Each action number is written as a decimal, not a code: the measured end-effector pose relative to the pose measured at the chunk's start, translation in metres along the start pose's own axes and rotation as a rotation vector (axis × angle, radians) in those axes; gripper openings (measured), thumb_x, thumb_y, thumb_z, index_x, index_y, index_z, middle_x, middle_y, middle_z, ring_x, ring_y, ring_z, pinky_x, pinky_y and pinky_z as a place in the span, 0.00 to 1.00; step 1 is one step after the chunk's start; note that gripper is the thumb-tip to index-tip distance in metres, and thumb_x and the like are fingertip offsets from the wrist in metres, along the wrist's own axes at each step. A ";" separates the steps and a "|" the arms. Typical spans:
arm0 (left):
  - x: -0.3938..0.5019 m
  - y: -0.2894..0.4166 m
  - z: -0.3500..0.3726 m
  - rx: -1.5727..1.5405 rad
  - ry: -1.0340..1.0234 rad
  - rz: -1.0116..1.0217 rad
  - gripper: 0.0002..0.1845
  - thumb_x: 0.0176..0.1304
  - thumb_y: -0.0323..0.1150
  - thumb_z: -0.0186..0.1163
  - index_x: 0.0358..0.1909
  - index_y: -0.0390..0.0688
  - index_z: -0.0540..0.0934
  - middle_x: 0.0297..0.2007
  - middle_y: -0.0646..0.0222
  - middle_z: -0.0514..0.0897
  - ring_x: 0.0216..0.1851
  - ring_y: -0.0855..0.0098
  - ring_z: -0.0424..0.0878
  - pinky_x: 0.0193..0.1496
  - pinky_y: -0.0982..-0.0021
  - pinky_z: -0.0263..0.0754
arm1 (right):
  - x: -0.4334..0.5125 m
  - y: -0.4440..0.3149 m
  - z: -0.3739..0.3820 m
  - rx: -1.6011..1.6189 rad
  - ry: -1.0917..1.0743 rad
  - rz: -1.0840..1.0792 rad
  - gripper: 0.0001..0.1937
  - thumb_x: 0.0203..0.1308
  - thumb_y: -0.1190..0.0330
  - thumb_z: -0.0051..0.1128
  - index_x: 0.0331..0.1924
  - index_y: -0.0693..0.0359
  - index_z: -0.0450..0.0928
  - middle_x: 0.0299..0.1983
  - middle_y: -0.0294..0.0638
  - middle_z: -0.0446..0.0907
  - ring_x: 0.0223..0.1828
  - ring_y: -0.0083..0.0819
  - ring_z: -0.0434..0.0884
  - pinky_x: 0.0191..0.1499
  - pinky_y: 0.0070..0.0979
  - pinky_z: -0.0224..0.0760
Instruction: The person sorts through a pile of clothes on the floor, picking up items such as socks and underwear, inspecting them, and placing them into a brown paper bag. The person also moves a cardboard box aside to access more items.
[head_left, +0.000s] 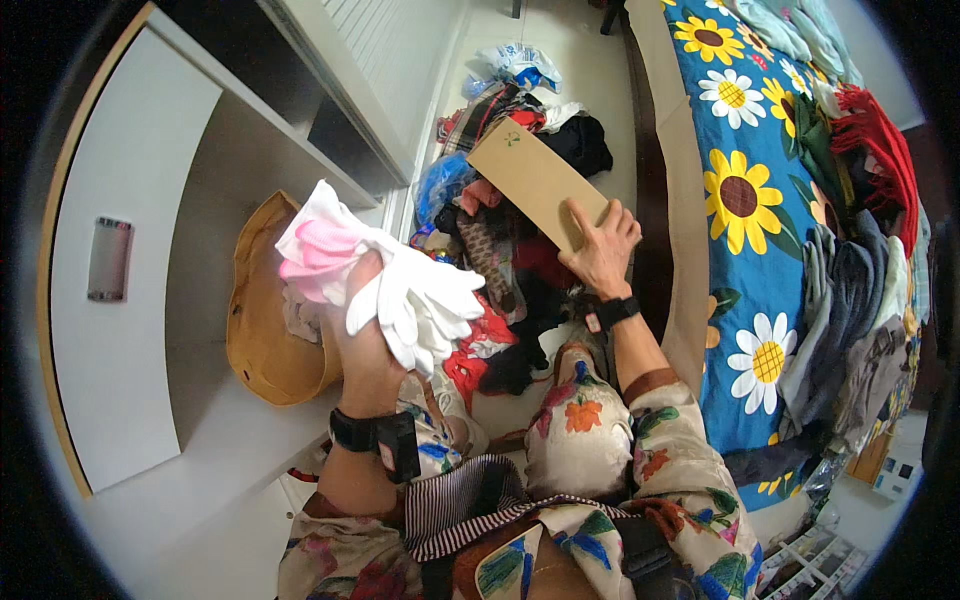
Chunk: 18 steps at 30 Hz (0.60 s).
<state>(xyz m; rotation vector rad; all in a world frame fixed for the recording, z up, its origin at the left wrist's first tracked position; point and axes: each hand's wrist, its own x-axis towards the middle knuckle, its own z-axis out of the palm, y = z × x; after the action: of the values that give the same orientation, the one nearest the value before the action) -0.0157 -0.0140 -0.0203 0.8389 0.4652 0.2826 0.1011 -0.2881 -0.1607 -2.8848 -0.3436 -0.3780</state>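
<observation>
In my left hand (366, 356) is a bunch of white fabric gloves (412, 300) with pink at the cuffs; the thumb lies across them and the other fingers are hidden. My right hand (606, 255) grips the near end of a long brown cardboard box (532, 176), its index finger laid on the flat face. A small green mark shows near the box's far end. The box is tilted over a pile of clothes on the floor. Below the gloved bundle, to the left, a tan fabric basket (259, 322) holds a little pale cloth.
A white cabinet with an open compartment (202, 390) stands left. On the floor lie a leopard-print cloth (484, 251), red cloth (480, 349), black clothing (581, 142), and blue (446, 184) and white (517, 64) plastic bags. Right is a bed with a sunflower-print cover (750, 277) and folded clothes (847, 277).
</observation>
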 end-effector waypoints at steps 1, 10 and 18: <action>-0.001 0.002 0.001 -0.041 -0.002 0.014 0.11 0.68 0.31 0.56 0.49 0.37 0.75 0.39 0.69 0.81 0.39 0.76 0.81 0.41 0.74 0.78 | -0.010 -0.003 -0.017 -0.004 0.017 0.008 0.44 0.27 0.57 0.73 0.61 0.33 0.71 0.55 0.57 0.62 0.57 0.56 0.62 0.60 0.49 0.52; -0.009 0.028 0.004 -0.148 -0.130 0.043 0.14 0.67 0.39 0.56 0.47 0.40 0.76 0.37 0.68 0.81 0.38 0.70 0.83 0.44 0.64 0.79 | -0.016 0.000 -0.069 -0.091 0.194 0.213 0.43 0.31 0.56 0.70 0.63 0.30 0.70 0.59 0.56 0.61 0.59 0.56 0.62 0.60 0.52 0.54; 0.009 0.029 -0.022 -0.100 0.098 0.085 0.15 0.65 0.39 0.59 0.48 0.41 0.76 0.41 0.70 0.81 0.43 0.72 0.81 0.48 0.68 0.76 | 0.023 0.050 -0.047 0.158 0.088 0.453 0.40 0.38 0.53 0.68 0.64 0.32 0.68 0.58 0.59 0.64 0.58 0.58 0.64 0.60 0.50 0.59</action>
<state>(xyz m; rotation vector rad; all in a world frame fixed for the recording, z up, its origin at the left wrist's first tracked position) -0.0203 0.0220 -0.0133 0.7500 0.5033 0.4233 0.1244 -0.3418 -0.1186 -2.6721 0.2805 -0.3724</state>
